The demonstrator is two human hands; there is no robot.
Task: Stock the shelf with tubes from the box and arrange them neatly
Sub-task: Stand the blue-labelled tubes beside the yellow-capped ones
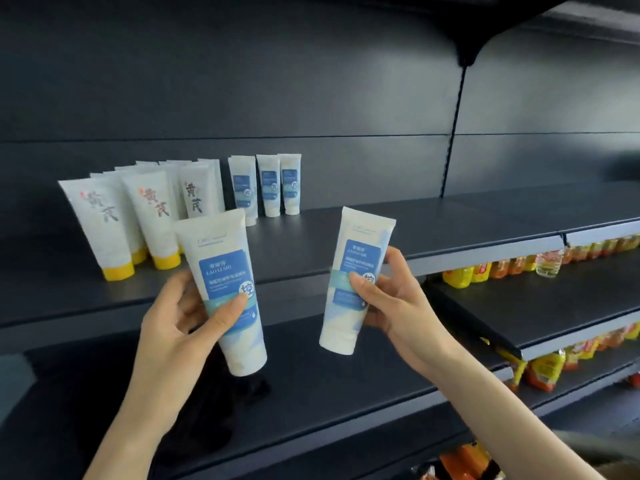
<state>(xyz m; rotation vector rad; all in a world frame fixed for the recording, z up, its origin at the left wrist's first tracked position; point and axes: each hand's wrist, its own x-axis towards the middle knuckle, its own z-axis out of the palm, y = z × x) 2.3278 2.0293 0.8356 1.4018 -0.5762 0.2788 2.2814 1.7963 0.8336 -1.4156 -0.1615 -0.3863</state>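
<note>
We hold one blue-label tube in each hand, cap down, in front of the shelf [433,237]. Our left hand [180,317] grasps the left tube [225,289] at mid-body; our right hand [391,299] pinches the right tube [356,282] at its label. Three more blue tubes [272,188] stand near the shelf's back edge. These tubes look light, soft and smooth, so we judge a mid-body grip is safest.
</note>
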